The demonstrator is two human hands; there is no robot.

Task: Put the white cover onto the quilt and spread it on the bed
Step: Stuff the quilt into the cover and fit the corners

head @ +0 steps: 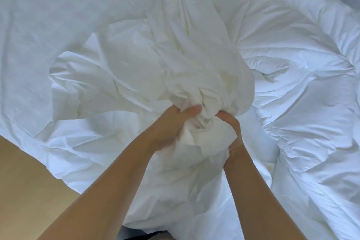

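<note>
White cover [187,76] is bunched into a twisted rope; left hand [169,124] and right hand [231,126] clench it in a tight grip. Right of the grip the puffy quilt [292,84] lies bare, seemingly not yet inside. Covering and spreading over the bed [48,15] remain.

Soft cool daylight, faint shadows; slight blur, perhaps wide-angle edge warp.

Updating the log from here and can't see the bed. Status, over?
Both grip the bunched white cover: left hand, right hand. Puffy quilt rumpled at right, not yet covered. No obstruction seen.
</note>
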